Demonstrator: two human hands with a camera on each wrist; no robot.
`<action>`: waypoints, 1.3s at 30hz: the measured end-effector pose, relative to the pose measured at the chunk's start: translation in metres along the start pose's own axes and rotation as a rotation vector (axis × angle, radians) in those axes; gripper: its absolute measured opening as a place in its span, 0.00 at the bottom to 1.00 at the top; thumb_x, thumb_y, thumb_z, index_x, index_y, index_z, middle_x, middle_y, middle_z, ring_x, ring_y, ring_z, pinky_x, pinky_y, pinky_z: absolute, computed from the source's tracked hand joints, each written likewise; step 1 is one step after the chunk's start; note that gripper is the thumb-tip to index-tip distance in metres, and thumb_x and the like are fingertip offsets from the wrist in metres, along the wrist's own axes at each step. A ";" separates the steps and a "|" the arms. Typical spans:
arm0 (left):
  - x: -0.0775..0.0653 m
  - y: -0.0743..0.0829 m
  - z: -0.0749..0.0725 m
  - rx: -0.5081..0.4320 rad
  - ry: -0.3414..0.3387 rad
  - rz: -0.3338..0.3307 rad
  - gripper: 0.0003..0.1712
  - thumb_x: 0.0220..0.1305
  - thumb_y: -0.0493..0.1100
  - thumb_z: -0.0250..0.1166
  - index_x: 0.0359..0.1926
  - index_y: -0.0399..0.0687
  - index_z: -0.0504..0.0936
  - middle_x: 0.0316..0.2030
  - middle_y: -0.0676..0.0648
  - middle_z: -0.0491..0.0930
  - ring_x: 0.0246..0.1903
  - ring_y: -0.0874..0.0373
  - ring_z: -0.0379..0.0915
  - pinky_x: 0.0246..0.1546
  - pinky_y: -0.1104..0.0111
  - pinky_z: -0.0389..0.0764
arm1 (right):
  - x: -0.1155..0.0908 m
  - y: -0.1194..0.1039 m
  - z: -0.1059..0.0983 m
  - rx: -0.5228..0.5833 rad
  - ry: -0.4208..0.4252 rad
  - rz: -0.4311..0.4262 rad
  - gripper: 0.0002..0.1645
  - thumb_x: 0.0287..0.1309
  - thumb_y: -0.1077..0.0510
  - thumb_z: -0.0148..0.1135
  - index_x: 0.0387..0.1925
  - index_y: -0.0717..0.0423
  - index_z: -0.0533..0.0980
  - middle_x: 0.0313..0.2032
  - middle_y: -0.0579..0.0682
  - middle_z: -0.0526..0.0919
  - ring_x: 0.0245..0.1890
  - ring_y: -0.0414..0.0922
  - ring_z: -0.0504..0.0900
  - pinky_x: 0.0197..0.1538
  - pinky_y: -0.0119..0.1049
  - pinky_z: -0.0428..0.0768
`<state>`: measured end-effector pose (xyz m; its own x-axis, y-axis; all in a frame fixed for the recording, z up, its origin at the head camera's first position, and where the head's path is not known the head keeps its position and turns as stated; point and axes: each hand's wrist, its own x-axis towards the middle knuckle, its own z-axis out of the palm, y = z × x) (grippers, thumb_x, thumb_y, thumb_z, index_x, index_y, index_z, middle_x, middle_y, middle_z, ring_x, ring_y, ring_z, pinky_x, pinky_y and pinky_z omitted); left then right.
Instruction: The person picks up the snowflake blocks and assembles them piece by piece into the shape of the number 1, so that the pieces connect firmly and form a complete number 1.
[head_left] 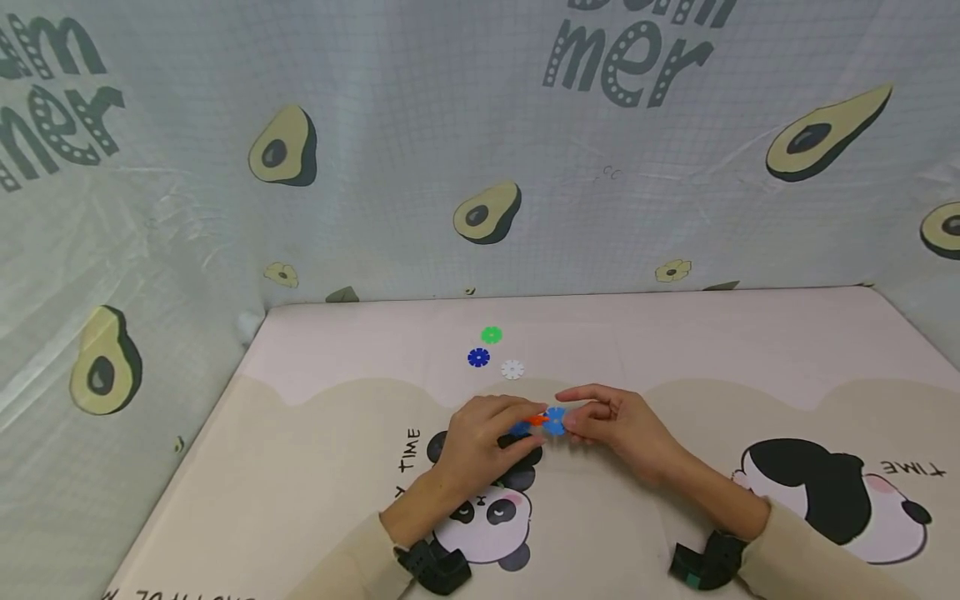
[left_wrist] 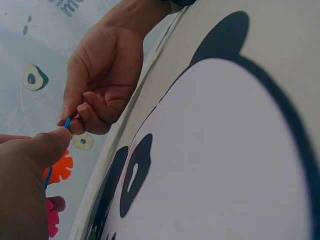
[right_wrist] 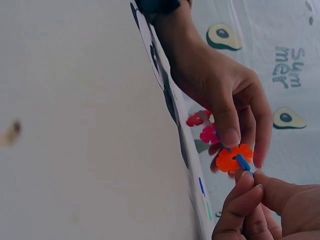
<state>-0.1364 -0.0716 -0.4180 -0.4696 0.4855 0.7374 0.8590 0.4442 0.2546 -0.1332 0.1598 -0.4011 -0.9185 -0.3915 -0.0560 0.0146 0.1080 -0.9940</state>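
Note:
My left hand holds a short chain of notched, flower-shaped plastic discs. Along it, in the right wrist view, sit a red disc, a pink disc and an orange disc; a blue one between pink and orange is mostly hidden by fingers. My right hand pinches a light blue disc between thumb and index finger. This disc stands edge to edge against the orange one, at the chain's right end. How deep their slots interlock I cannot tell.
Beyond the hands, a green disc, a dark blue disc and a white disc lie loose on the table. Printed pandas mark the tablecloth. An avocado-patterned curtain hangs behind and at the left.

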 end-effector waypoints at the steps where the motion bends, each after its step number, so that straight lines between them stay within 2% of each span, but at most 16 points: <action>1: 0.000 0.000 0.000 0.000 0.003 -0.002 0.21 0.48 0.46 0.76 0.45 0.47 0.84 0.40 0.52 0.83 0.40 0.61 0.79 0.42 0.71 0.76 | 0.000 0.000 0.001 0.002 -0.007 -0.001 0.26 0.58 0.59 0.66 0.57 0.66 0.72 0.30 0.59 0.83 0.30 0.47 0.81 0.38 0.34 0.80; 7: -0.001 0.000 0.001 -0.017 0.019 -0.020 0.24 0.47 0.45 0.77 0.46 0.46 0.82 0.42 0.51 0.82 0.42 0.60 0.79 0.44 0.71 0.77 | -0.001 0.001 0.005 0.029 -0.025 0.011 0.26 0.59 0.59 0.65 0.57 0.65 0.71 0.31 0.59 0.83 0.30 0.47 0.81 0.38 0.33 0.80; 16: -0.002 0.000 0.002 -0.183 0.010 -0.080 0.26 0.49 0.40 0.76 0.50 0.42 0.79 0.45 0.48 0.81 0.47 0.59 0.77 0.49 0.72 0.75 | -0.001 0.002 0.006 0.030 -0.020 0.029 0.27 0.59 0.57 0.66 0.58 0.62 0.71 0.32 0.59 0.83 0.31 0.47 0.80 0.38 0.34 0.80; 20: -0.003 0.000 0.003 -0.211 0.005 -0.080 0.25 0.48 0.38 0.76 0.50 0.41 0.79 0.45 0.47 0.81 0.47 0.59 0.77 0.48 0.72 0.75 | -0.002 0.004 0.006 0.014 -0.016 0.036 0.29 0.58 0.55 0.66 0.58 0.61 0.71 0.32 0.58 0.84 0.31 0.47 0.80 0.38 0.34 0.80; 31: -0.003 0.002 0.005 -0.234 0.002 -0.067 0.23 0.46 0.37 0.77 0.46 0.43 0.81 0.43 0.49 0.82 0.44 0.60 0.77 0.46 0.74 0.76 | -0.006 0.007 0.004 0.028 -0.026 0.031 0.31 0.58 0.55 0.66 0.61 0.61 0.69 0.32 0.58 0.84 0.29 0.45 0.79 0.36 0.34 0.79; 39: -0.001 0.002 0.003 -0.206 -0.002 -0.073 0.24 0.46 0.40 0.78 0.46 0.44 0.81 0.41 0.50 0.83 0.41 0.62 0.78 0.43 0.77 0.76 | -0.005 0.005 0.004 0.032 -0.034 0.040 0.32 0.57 0.55 0.67 0.61 0.59 0.69 0.34 0.58 0.84 0.30 0.44 0.80 0.36 0.33 0.79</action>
<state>-0.1349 -0.0693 -0.4202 -0.5327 0.4589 0.7111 0.8459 0.3155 0.4300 -0.1268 0.1586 -0.4065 -0.9031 -0.4181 -0.0984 0.0643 0.0951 -0.9934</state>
